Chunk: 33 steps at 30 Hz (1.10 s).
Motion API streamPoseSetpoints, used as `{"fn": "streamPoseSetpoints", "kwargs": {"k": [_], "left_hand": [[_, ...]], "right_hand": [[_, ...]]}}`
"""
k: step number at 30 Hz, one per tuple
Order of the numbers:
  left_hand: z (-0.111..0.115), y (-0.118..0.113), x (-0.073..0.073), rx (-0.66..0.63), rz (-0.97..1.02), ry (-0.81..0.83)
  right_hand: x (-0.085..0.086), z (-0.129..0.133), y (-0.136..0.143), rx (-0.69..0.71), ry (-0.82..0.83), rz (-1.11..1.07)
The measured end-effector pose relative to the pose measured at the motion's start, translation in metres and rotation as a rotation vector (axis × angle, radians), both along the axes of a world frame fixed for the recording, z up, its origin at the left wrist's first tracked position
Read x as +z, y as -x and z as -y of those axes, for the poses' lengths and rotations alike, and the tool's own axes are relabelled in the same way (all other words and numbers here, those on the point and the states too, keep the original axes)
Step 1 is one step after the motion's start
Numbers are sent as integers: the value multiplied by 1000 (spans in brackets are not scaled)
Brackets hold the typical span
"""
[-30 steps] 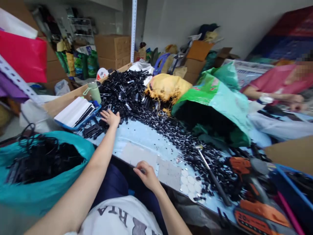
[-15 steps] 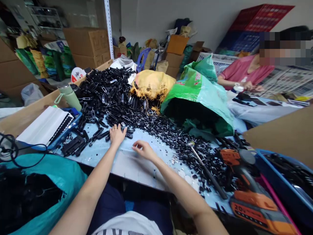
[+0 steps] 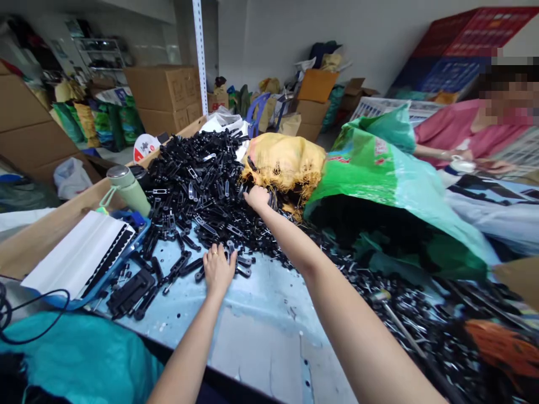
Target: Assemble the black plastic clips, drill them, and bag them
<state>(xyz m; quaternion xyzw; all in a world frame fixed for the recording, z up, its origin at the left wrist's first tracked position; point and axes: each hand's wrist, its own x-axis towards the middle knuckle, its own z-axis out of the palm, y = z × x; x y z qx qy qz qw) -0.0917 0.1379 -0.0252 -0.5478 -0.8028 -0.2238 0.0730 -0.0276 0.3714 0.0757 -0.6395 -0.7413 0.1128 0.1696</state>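
My left hand [image 3: 219, 271] lies palm down with its fingers apart, the fingertips at a few black slotted plastic parts [image 3: 243, 268] on the light blue tabletop [image 3: 269, 297]. Farther forward, my right hand [image 3: 257, 197] reaches into the edge of the large heap of black parts [image 3: 202, 174], beside the frayed mouth of a yellow woven sack [image 3: 286, 157]. Its fingers look curled, and whatever they grip is hidden. Small black-headed screws or pins [image 3: 349, 264] spread right of the arm.
A green woven sack [image 3: 370, 168] gapes open at right. A hammer-like tool [image 3: 400, 325] and a blurred orange power tool [image 3: 503, 345] lie near right. At left are a blue tray [image 3: 76, 303] with papers and a green flask [image 3: 128, 191]. A co-worker [image 3: 471, 134] is behind at right.
My right hand has gone from above the near tabletop forward to the heap by the yellow sack. My left hand stays at the same parts. The view has shifted.
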Motion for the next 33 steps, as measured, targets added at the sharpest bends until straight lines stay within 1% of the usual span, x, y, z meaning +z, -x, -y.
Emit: {"fn": "streamPoseSetpoints", "kwargs": {"k": [2, 3, 5, 7, 10, 13, 16, 19, 22, 26, 30, 33], "left_hand": [[-3, 0, 2, -1, 7, 12], [-4, -1, 3, -5, 12, 19], [-5, -1, 6, -18, 27, 30], [-5, 0, 8, -39, 51, 37], [-4, 1, 9, -56, 87, 48], [-2, 2, 8, -50, 107, 55], [-1, 2, 7, -46, 120, 58], [1, 3, 8, -39, 126, 49], [4, 3, 8, -38, 130, 24], [10, 1, 10, -7, 130, -1], [13, -5, 18, 13, 151, 47], [21, -14, 29, 5, 215, 43]], "right_hand": [[-9, -19, 19, -144, 52, 7], [-14, -26, 25, -194, 68, 11], [-23, -36, 31, -246, 84, 23], [-28, -41, 26, -262, 111, 45], [-28, -39, 7, -264, 185, 113], [-25, -25, -15, -230, 220, 207], [-24, -2, -34, -188, 232, 269], [-25, 22, -58, -132, 210, 280], [-22, 40, -89, -53, 190, 252], [-13, 58, -138, 45, 151, 188], [-5, 80, -183, 51, 98, 164], [-5, 102, -204, 52, 68, 161]]}}
